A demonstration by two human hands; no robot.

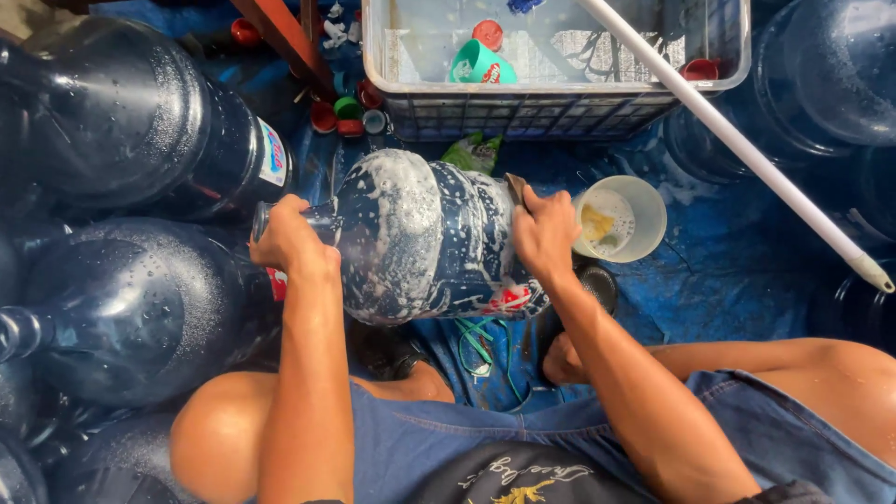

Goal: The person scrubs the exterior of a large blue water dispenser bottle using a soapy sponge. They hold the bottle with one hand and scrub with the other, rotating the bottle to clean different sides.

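A soapy blue water jug lies on its side across the middle of the blue tarp, neck pointing left, streaked with white foam. Other large blue jugs crowd the left side: one lies at the upper left with a label near its base, another lies just below it, both wet with droplets. Above the soapy jug stands a grey plastic crate holding water, a green cup and a red cap; loose red and green caps lie beside its left corner. A white pole slants across the crate toward the right. Just right of the jug's base sits a pale round tub with a yellow sponge in sudsy water. The left hand is clenched around the jug's neck. The right hand presses against the jug's base, fingers curled over a small dark scrubber. Both forearms reach forward from bent knees.
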